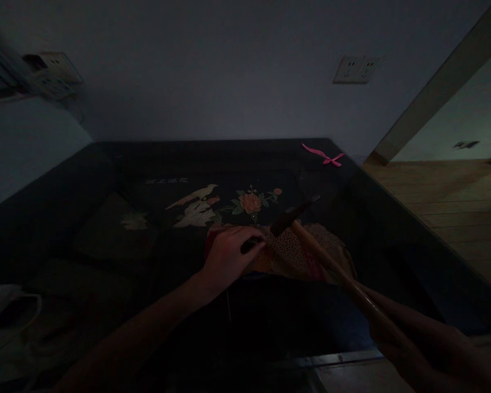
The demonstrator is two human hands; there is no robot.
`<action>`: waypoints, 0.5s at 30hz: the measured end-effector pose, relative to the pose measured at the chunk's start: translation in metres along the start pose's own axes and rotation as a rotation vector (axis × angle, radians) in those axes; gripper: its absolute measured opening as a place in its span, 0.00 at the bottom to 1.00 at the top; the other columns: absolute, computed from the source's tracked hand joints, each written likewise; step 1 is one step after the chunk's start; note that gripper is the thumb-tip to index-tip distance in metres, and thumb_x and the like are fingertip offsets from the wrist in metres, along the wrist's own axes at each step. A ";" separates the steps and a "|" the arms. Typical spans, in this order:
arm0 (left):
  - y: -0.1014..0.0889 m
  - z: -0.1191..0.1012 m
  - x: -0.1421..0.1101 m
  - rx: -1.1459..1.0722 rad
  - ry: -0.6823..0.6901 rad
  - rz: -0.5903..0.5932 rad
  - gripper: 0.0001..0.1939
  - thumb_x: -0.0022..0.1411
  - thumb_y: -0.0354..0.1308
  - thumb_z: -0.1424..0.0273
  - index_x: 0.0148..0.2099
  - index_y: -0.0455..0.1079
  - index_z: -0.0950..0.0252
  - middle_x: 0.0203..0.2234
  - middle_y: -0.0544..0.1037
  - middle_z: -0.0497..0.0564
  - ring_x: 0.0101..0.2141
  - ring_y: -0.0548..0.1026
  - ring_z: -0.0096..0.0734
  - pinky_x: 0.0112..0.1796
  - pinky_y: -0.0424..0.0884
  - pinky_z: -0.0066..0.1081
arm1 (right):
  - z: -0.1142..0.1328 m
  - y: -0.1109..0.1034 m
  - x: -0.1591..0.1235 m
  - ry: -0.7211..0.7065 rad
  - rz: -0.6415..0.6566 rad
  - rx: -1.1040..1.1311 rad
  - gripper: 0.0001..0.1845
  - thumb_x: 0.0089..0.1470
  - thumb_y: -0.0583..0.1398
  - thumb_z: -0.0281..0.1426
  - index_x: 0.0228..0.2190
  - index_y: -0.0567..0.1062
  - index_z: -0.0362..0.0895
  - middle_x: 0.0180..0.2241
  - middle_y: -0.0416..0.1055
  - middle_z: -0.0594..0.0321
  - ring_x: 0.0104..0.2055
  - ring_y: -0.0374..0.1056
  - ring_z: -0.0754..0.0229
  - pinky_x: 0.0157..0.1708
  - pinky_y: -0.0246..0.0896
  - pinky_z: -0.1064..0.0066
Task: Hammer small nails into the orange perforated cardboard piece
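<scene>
The scene is dim. My right hand (417, 349) is wrapped round the wooden handle of a hammer (331, 262). Its dark metal head is close to the fingertips of my left hand (231, 251). The thumb and forefinger of that left hand are pinched together over a folded, patterned cloth (288, 251) with dots and reddish bands. Whatever is between those fingertips is too small and dark to make out. The cloth lies on a dark, glossy tabletop (188, 338).
A bird and flower picture (249, 203) decorates the dark surface beyond the cloth. A pink ribbon (327, 158) lies at the far right corner. Wall sockets (355, 70) are behind, and a white object with a cord (4, 300) is at the left edge. Wooden flooring (445, 191) shows at right.
</scene>
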State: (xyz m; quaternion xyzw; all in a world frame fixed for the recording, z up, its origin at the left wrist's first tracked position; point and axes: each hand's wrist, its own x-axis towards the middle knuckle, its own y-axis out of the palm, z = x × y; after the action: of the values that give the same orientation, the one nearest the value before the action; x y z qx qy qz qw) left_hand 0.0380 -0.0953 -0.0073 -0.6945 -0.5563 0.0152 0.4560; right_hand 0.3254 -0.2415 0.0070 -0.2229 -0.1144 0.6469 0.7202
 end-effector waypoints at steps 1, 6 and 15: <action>0.000 0.000 0.000 -0.007 -0.013 0.003 0.03 0.59 0.60 0.74 0.36 0.72 0.63 0.31 0.80 0.47 0.33 0.78 0.31 0.36 0.73 0.31 | 0.000 0.003 -0.001 -0.004 -0.012 0.023 0.26 0.44 0.66 0.40 0.48 0.76 0.55 0.40 0.80 0.59 0.43 0.75 0.47 0.37 0.74 0.66; 0.000 -0.001 0.002 -0.007 -0.061 0.025 0.02 0.59 0.60 0.73 0.36 0.73 0.62 0.31 0.80 0.46 0.33 0.77 0.30 0.37 0.71 0.30 | -0.001 0.009 -0.014 0.032 -0.065 0.061 0.24 0.44 0.65 0.43 0.47 0.77 0.57 0.45 0.78 0.63 0.48 0.72 0.49 0.48 0.65 0.65; 0.000 -0.001 0.000 -0.012 -0.048 0.002 0.02 0.59 0.60 0.72 0.37 0.72 0.62 0.32 0.80 0.46 0.34 0.77 0.29 0.38 0.72 0.30 | -0.027 -0.001 -0.033 0.111 -0.016 0.214 0.27 0.46 0.66 0.42 0.49 0.75 0.56 0.50 0.75 0.60 0.49 0.72 0.48 0.39 0.72 0.68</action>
State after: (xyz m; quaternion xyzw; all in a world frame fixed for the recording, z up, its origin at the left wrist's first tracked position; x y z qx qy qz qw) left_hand 0.0389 -0.0963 -0.0070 -0.6974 -0.5665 0.0290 0.4381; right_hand 0.3340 -0.2788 -0.0119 -0.1792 -0.0067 0.6364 0.7502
